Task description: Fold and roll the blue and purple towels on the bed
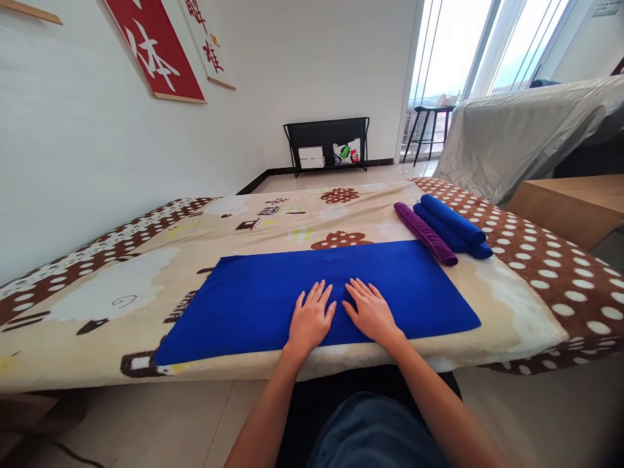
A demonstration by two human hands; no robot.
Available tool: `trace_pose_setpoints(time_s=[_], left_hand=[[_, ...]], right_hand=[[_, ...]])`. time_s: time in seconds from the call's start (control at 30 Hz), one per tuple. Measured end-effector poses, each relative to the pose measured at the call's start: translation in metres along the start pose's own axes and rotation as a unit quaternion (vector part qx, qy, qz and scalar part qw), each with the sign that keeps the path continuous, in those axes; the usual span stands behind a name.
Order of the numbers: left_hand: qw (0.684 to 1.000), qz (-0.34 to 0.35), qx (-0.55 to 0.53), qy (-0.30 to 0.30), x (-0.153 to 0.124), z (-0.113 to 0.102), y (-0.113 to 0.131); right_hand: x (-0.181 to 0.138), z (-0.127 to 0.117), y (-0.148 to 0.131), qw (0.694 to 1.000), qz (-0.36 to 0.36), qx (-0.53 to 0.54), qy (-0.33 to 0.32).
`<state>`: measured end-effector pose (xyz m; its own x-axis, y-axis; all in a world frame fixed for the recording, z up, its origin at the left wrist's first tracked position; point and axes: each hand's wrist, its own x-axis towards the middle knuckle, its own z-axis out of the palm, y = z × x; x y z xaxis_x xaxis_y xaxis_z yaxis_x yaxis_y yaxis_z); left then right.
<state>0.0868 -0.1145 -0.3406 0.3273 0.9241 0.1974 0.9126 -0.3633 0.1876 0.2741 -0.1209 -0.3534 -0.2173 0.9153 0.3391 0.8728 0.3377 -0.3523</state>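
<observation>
A blue towel (pixel 244 302) lies spread out as a long rectangle in front of me, its near edge close to the edge of the blanket-covered surface. My left hand (pixel 312 315) rests flat on it, just left of the near middle, fingers stretched out. Beside it, my right hand (pixel 371 311) also lies palm down on the cloth with its fingers extended. Neither hand grips anything. Past the towel's far right corner lie a rolled purple towel (pixel 425 234) and rolled blue towels (pixel 451 224), side by side.
A cream blanket (pixel 273 224) with a brown polka-dot border covers the surface. Along the left runs a white wall with hanging scrolls (pixel 156 52). Farther back stand a black rack (pixel 326 135) and a stool (pixel 431 123). Plastic sheeting (pixel 517 130) and a cardboard box (pixel 565 201) are at right.
</observation>
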Motion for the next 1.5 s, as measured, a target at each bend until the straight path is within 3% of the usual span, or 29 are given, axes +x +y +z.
trace_pose_setpoints(time_s=[0.13,0.23,0.3,0.37,0.43,0.53,0.6,0.7,0.73,0.8,0.87,0.93,1.1,1.2,1.37,1.5], left_hand=[[0.989,-0.13,0.056,0.043,-0.037,-0.02,-0.072],[0.954,-0.271,0.087,0.089,-0.075,-0.033,-0.14],[0.937,-0.314,0.095,0.118,-0.099,-0.038,-0.176],[0.932,-0.328,0.094,0.126,-0.114,-0.041,-0.196],[0.927,-0.345,0.092,0.117,-0.114,-0.044,-0.199],[0.933,-0.327,0.096,0.114,-0.082,-0.046,-0.168],[0.971,-0.202,0.085,0.092,-0.041,-0.044,-0.131],[0.999,0.001,0.04,-0.029,0.039,-0.031,-0.078],[0.996,0.022,0.037,-0.074,0.066,-0.025,-0.069],[0.994,0.012,0.034,-0.105,0.112,-0.013,-0.068],[0.993,-0.028,0.037,-0.11,0.14,-0.006,-0.092],[0.991,-0.085,0.046,-0.095,0.149,-0.008,-0.136],[0.961,-0.26,0.077,-0.044,0.116,-0.039,-0.263],[0.943,-0.32,0.088,-0.033,0.097,-0.051,-0.309],[0.937,-0.333,0.098,-0.024,0.093,-0.048,-0.329],[0.94,-0.317,0.121,0.029,0.092,-0.051,-0.308]], right_hand=[[-0.032,-0.024,0.066,0.992,0.092,-0.067,0.052],[-0.071,-0.039,0.124,0.974,0.152,-0.122,0.116],[-0.093,-0.047,0.152,0.966,0.165,-0.145,0.137],[-0.104,-0.054,0.166,0.964,0.162,-0.163,0.13],[-0.097,-0.059,0.16,0.965,0.158,-0.178,0.113],[-0.053,-0.058,0.115,0.98,0.112,-0.154,0.062],[-0.009,-0.045,0.07,0.996,0.026,-0.086,-0.028],[0.061,-0.01,0.009,0.993,-0.067,-0.045,-0.09],[0.081,0.002,-0.004,0.992,-0.079,-0.038,-0.095],[0.113,0.021,-0.013,0.991,-0.085,-0.027,-0.102],[0.132,0.026,0.005,0.991,-0.078,-0.02,-0.103],[0.139,0.018,0.046,0.994,-0.057,-0.019,-0.095],[0.119,-0.024,0.178,0.995,0.076,-0.044,-0.037],[0.106,-0.035,0.224,0.992,0.118,-0.051,-0.012],[0.103,-0.027,0.24,0.989,0.139,-0.049,0.014],[0.106,-0.029,0.238,0.985,0.161,-0.055,0.037]])
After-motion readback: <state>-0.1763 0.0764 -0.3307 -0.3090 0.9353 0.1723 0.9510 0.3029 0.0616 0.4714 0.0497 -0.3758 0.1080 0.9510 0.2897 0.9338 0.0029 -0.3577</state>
